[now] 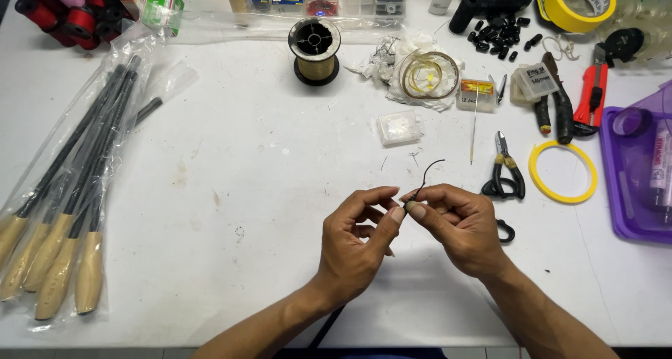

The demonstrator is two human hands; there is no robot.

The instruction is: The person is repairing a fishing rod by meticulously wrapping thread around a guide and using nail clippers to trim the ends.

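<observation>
Both hands meet above the near middle of the white bench [231, 191]. The left hand [357, 240] and right hand [455, 222] pinch a small dark piece with a thin black cord [425, 177] curling upward; pliers [505, 170] lie just right.

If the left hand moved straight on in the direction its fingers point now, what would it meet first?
The left hand points up and right, so it would meet the right hand at once: their fingertips already nearly touch around the small dark piece with a thin black strand.
</observation>
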